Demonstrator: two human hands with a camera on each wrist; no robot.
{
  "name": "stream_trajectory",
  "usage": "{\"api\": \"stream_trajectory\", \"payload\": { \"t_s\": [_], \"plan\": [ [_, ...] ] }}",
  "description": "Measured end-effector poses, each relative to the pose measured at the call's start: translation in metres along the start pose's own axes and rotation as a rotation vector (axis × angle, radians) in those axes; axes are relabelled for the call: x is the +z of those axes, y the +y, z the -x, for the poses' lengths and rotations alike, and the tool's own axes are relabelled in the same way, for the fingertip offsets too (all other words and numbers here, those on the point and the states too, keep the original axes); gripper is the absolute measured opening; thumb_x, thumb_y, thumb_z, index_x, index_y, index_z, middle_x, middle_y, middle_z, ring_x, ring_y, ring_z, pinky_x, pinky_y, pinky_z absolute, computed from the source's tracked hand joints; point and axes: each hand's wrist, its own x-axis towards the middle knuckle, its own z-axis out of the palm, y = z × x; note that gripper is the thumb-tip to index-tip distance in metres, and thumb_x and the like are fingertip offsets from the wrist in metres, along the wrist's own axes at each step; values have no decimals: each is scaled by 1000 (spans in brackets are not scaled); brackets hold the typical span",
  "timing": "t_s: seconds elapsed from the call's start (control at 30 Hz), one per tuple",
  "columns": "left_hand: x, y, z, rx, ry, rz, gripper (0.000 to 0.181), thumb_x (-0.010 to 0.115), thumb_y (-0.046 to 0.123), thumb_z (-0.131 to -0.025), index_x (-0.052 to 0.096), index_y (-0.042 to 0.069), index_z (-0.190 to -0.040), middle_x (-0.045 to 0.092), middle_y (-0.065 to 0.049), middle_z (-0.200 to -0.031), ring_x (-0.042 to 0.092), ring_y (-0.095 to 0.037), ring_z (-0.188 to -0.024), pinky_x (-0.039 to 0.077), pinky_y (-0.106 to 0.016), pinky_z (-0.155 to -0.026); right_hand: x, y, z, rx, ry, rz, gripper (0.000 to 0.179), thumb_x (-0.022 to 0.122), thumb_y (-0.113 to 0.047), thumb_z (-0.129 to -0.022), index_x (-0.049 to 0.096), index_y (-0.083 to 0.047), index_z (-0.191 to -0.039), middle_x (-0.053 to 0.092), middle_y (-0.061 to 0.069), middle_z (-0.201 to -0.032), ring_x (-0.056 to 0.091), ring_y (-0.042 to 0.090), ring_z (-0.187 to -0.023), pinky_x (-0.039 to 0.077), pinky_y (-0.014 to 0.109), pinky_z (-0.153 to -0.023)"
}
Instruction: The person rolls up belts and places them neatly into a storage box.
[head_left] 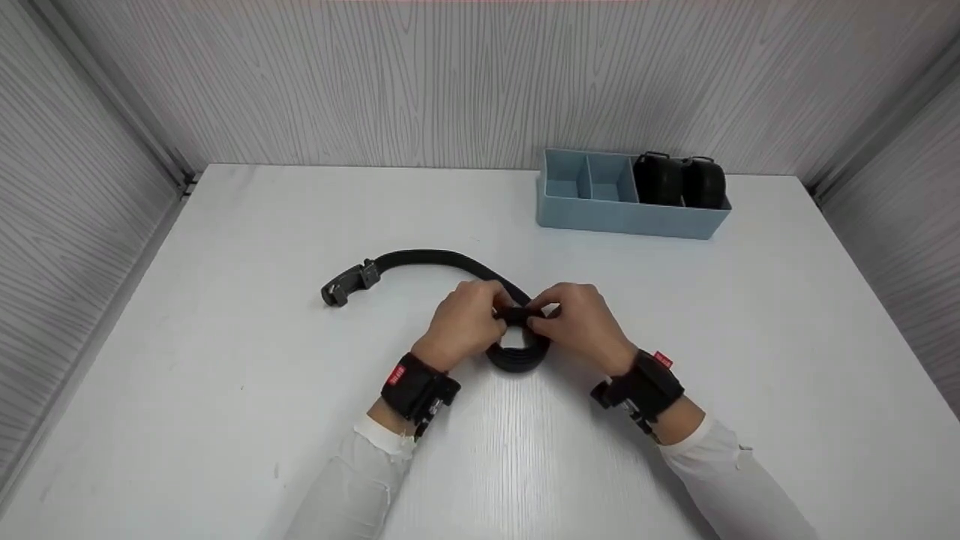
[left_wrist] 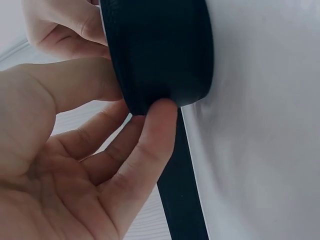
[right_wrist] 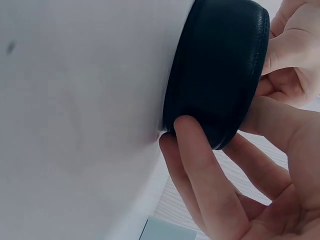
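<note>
A black belt is partly rolled into a coil (head_left: 517, 361) on the white table, its edge facing up. From the coil's far side, the loose strap (head_left: 439, 256) curves away to the left and ends in a dark metal buckle (head_left: 352, 283). My left hand (head_left: 465, 319) grips the coil's far left side between thumb and fingers. Opposite it, my right hand (head_left: 581, 322) pinches the far right side. In the left wrist view a fingertip presses on the coil's outer face (left_wrist: 160, 50). The right wrist view shows fingers against the smooth outer layer (right_wrist: 215, 70).
A blue-grey divided box (head_left: 634, 219) stands at the back right. Two black rolled belts (head_left: 660, 180) sit in its right-hand compartments; the two left-hand ones show bare floors. Wood-grained panels (head_left: 375, 82) enclose the table (head_left: 225, 375) at the back and sides.
</note>
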Motion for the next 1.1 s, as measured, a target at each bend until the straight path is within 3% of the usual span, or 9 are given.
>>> {"api": "stream_trajectory", "payload": {
  "t_s": [0.17,0.37,0.5,0.7,0.9,1.1],
  "plan": [
    [-3,-1,0,-38,-29,35,20,75,6,-89,72,5,-109,73,-6,-103,66,-21,-87,51,-35,-75,0,-1,0,-15,17,-24,21,76,-2,-88,79,-4,-109,77,10,-107,73,22,-92,59,35,-76],
    [-7,-2,1,-98,-86,47,25,78,11,-85,65,4,-105,65,-6,-95,61,-20,-81,47,-33,-71,-1,-1,-1,12,20,-36,41,78,-4,-88,68,1,-128,76,17,-111,74,29,-99,60,40,-80],
    [-6,-3,0,-87,-74,56,24,76,7,-83,65,2,-104,66,-6,-92,61,-21,-78,47,-32,-69,-1,0,-2,20,14,-33,41,79,-6,-88,68,2,-127,76,17,-112,75,27,-97,61,38,-79],
    [-2,-3,-1,-29,1,25,22,75,2,-86,71,0,-108,70,-8,-95,64,-22,-82,51,-35,-72,-1,1,-2,-22,20,-13,26,79,-6,-88,75,-1,-113,77,12,-110,74,24,-90,60,37,-78],
    [-1,-3,0,6,35,6,22,74,-1,-87,74,-1,-109,73,-11,-99,65,-22,-88,52,-37,-76,0,2,-3,-32,5,-13,31,78,-6,-87,75,-3,-118,76,11,-111,73,24,-92,60,38,-80],
    [0,-1,0,9,26,29,22,73,-2,-87,75,1,-109,74,-10,-102,66,-22,-90,53,-39,-79,1,1,-2,-40,4,-30,33,77,-2,-87,75,-3,-120,76,12,-114,73,26,-97,59,40,-83]
  ]
}}
